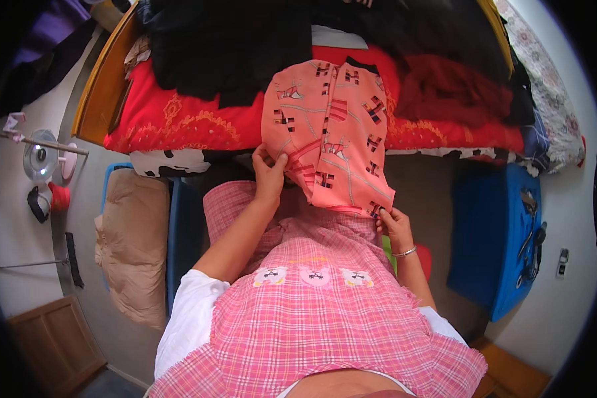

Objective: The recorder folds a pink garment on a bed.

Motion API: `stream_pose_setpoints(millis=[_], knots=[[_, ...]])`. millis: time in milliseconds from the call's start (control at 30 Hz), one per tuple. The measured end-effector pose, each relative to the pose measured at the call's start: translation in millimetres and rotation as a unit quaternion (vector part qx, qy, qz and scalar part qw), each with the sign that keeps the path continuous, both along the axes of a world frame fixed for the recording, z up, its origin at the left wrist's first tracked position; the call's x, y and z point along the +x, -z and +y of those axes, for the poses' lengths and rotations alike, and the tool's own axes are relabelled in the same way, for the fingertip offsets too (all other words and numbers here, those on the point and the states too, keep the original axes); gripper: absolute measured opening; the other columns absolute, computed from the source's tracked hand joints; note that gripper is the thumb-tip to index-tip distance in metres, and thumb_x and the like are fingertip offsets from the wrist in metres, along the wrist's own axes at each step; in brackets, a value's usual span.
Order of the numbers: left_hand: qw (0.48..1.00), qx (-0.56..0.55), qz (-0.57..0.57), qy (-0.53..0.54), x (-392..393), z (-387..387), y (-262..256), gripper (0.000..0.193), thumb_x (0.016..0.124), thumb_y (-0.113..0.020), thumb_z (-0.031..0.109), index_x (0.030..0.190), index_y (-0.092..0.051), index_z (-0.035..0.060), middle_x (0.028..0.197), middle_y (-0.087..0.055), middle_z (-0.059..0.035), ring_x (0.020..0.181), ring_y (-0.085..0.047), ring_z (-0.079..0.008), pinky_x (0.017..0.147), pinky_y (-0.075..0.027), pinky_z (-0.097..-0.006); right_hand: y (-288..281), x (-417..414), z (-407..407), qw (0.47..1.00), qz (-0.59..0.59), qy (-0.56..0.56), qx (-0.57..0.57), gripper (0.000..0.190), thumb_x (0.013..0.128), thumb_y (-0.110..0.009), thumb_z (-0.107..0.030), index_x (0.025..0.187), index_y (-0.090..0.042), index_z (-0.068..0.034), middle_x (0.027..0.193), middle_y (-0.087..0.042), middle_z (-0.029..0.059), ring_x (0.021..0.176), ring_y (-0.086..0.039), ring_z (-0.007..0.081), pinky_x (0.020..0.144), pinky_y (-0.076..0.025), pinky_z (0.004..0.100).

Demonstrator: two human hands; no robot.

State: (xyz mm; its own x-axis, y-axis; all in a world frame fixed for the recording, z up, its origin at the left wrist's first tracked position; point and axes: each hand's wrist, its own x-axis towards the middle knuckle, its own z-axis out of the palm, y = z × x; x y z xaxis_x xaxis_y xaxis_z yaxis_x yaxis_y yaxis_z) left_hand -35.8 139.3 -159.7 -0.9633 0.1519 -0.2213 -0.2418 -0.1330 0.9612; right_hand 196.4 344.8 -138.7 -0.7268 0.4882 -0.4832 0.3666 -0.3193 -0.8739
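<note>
A coral-pink printed garment with dark letter-like motifs and grey lines lies partly on a red embroidered bedspread. Its near end hangs past the bed's edge above my lap. At its left edge, my left hand pinches the fabric between thumb and fingers. Down at the lower right corner, my right hand, with a bracelet at the wrist, grips the hem. A lengthwise fold or edge runs down the garment's middle. Some dark cloth shows at its far end.
Black clothes are heaped on the bed at left, with a dark red garment at right. A wooden bed end rises at left. Blue plastic bins flank me; the left one carries a beige bundle. A fan stands far left.
</note>
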Motion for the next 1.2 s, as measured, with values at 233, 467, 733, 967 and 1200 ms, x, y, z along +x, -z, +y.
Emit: stream_pose_setpoints(millis=[233,467,733,967,1200], knots=[[0.993,0.035,-0.107,0.018,-11.2,6.7,-14.6,0.053,0.080,-0.065,0.020,0.119,-0.032,0.0056,0.102,-0.053,-0.0078,0.081,-0.052,-0.0121,0.064,-0.045,-0.0234,-4.0,-7.6,-5.3,1.000,0.005,0.030,-0.002,0.015,0.086,-0.058,-0.017,0.083,-0.060,-0.002,0.064,-0.057,0.0023,0.050,-0.051,0.0084,0.047,-0.043,0.0204],[0.983,0.142,-0.102,0.058,-22.8,-14.0,11.4,0.021,0.086,-0.057,0.017,0.101,-0.051,0.0045,0.092,-0.059,-0.0050,0.079,-0.057,-0.0106,0.069,-0.046,-0.0223,-6.0,-13.0,-8.9,1.000,0.004,0.026,0.003,0.015,0.086,-0.058,-0.017,0.082,-0.059,-0.003,0.063,-0.057,0.0017,0.049,-0.051,0.0073,0.047,-0.043,0.0195],[0.981,0.159,-0.113,0.007,-18.1,-47.9,25.8,0.018,0.089,-0.053,0.022,0.093,-0.055,0.0050,0.089,-0.060,-0.0028,0.074,-0.056,-0.0096,0.067,-0.045,-0.0219,-7.6,-12.9,-10.4,1.000,0.013,0.008,0.024,0.020,0.087,-0.056,-0.020,0.077,-0.058,-0.004,0.061,-0.056,0.0009,0.048,-0.050,0.0060,0.046,-0.041,0.0187],[0.982,0.140,-0.127,-0.001,-9.2,-51.3,11.2,0.023,0.090,-0.052,0.029,0.091,-0.058,0.0064,0.081,-0.058,0.0009,0.071,-0.051,-0.0069,0.062,-0.040,-0.0212,-11.1,-12.5,-10.7,1.000,0.012,-0.002,0.028,0.021,0.088,-0.056,-0.021,0.076,-0.058,-0.004,0.061,-0.056,0.0003,0.049,-0.050,0.0055,0.047,-0.041,0.0183],[0.979,0.152,-0.129,-0.028,-8.3,-44.5,4.7,0.022,0.090,-0.051,0.027,0.093,-0.057,0.0058,0.084,-0.058,-0.0001,0.075,-0.052,-0.0083,0.066,-0.043,-0.0217,0.1,-12.4,-8.6,0.998,0.037,0.014,0.040,0.015,0.088,-0.055,-0.019,0.087,-0.057,-0.004,0.069,-0.058,0.0006,0.053,-0.051,0.0051,0.047,-0.040,0.0177]])
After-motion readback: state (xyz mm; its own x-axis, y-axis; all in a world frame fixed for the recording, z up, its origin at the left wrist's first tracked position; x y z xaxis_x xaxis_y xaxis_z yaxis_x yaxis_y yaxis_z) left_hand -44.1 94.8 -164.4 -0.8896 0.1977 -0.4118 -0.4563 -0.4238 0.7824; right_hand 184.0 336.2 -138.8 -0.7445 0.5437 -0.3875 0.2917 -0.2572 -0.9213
